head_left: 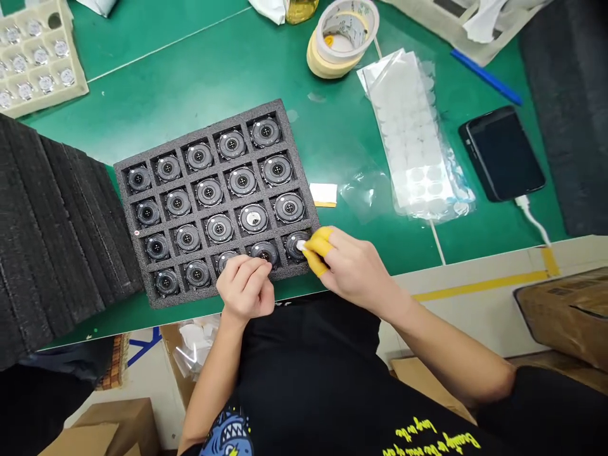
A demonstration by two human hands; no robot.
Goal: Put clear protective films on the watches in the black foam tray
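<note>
A black foam tray (137, 234) lies tilted on the green table, its square compartments holding several round dark watch backs. One watch back (253, 218) in the third row has a whitish centre. My right hand (344, 259), with yellow covers on thumb and finger, pinches a small white piece (301, 245) over the watch back in the tray's near right corner. My left hand (246, 286) is closed at the tray's near edge, by the neighbouring watch back (265, 252); whatever its fingers hold, if anything, is hidden.
Stacked black foam trays (61, 234) stand at the left. A pale tray (42, 60) of watches lies back left. Tape rolls (339, 38), clear sticker sheets (413, 133), a blue strip (487, 76) and a cabled phone (503, 153) lie behind and right. A small white pad (323, 193) lies beside the tray.
</note>
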